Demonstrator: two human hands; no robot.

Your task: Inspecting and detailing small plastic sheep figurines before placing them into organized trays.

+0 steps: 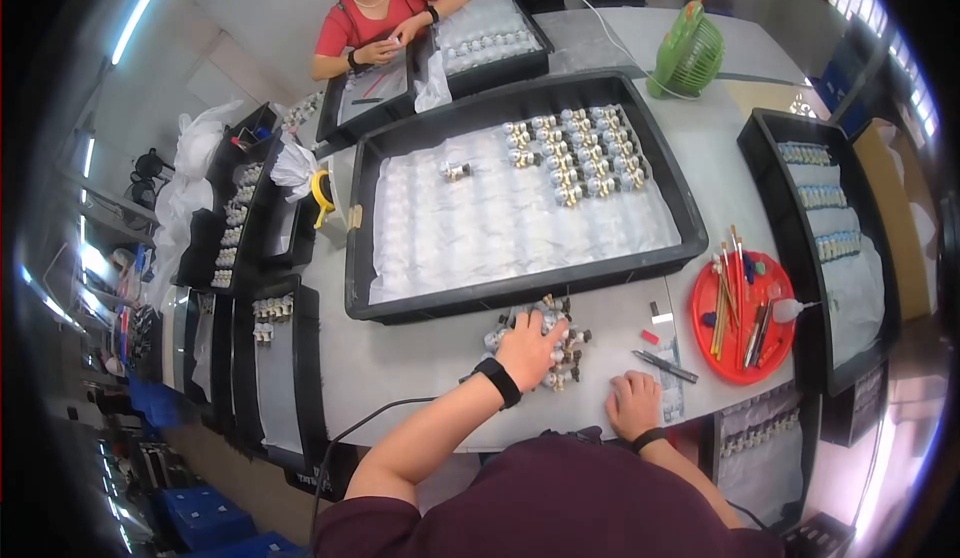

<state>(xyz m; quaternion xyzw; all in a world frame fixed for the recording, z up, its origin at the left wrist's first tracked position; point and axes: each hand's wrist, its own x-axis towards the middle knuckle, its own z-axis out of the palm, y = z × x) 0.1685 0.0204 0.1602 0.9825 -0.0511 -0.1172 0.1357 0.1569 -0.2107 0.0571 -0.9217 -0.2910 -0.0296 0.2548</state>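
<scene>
Fittings (569,360) under left hand (528,349), right hand (634,405) on table (390,366), cannot tell what either grip holds

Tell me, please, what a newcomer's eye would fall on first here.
Probably the large black tray in the middle, lined with white sheeting, its metal fittings clustered toward the far right. The bright red dish of brushes at the right and the green fan near the tray's far right corner also stand out. Below the tray, the left hand is on a pile of similar fittings.
</scene>
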